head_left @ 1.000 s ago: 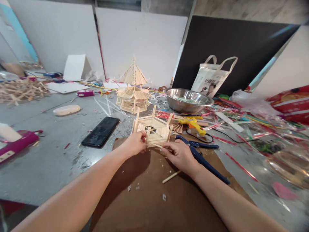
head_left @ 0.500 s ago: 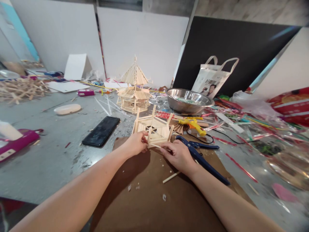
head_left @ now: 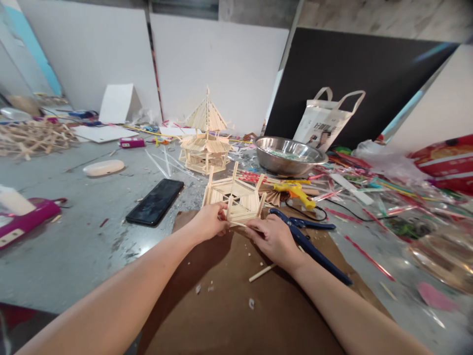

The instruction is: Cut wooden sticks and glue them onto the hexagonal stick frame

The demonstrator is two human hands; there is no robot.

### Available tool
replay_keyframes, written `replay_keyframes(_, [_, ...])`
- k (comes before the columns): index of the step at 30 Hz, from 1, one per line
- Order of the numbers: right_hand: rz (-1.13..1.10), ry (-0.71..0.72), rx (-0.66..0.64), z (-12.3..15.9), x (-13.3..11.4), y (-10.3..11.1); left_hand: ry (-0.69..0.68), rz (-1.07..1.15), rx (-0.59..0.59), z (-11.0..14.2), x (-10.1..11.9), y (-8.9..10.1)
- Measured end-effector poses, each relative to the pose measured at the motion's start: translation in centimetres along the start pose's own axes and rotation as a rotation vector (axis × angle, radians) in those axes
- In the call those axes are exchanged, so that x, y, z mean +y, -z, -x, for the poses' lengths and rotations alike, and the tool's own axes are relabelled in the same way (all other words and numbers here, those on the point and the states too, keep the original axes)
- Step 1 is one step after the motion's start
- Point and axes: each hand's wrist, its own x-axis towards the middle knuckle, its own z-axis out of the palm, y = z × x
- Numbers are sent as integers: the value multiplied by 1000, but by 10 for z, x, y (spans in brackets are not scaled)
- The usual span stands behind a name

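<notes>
A hexagonal base of pale wooden sticks (head_left: 247, 201) rests at the far end of the brown board, with several short posts rising from its corners. Along its near edge lies a thin wooden stick (head_left: 237, 225). My left hand (head_left: 210, 221) is closed at the left end of this stick, by the front post, its fingertips partly hidden. The other end is pinched between the thumb and fingers of my right hand (head_left: 272, 238). A loose stick (head_left: 261, 272) lies on the board below my right hand. Blue-handled cutters (head_left: 310, 246) lie just right of that hand.
Behind the base stands a stick pagoda (head_left: 207, 140). A black phone (head_left: 155, 202) lies to the left; a yellow glue gun (head_left: 295, 192) and a steel bowl (head_left: 290, 154) are to the right. Brown board (head_left: 207, 315) covers the near table. Plastic strips clutter the right side.
My right hand's fingers have shifted very slightly along the near edge of the base. Both hands otherwise keep their places, and the base stays where it was.
</notes>
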Motion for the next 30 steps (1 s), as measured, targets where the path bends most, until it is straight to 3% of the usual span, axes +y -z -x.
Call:
replay_keyframes(11, [13, 56, 99, 2, 3, -2, -22, -76, 16, -1, 0, -3])
replay_keyframes(23, [-42, 28, 145, 1, 5, -3, -90, -77, 28, -1, -4, -5])
replay_keyframes(30, [-30, 3, 90, 0, 6, -2, -94, -116, 34, 0, -1, -5])
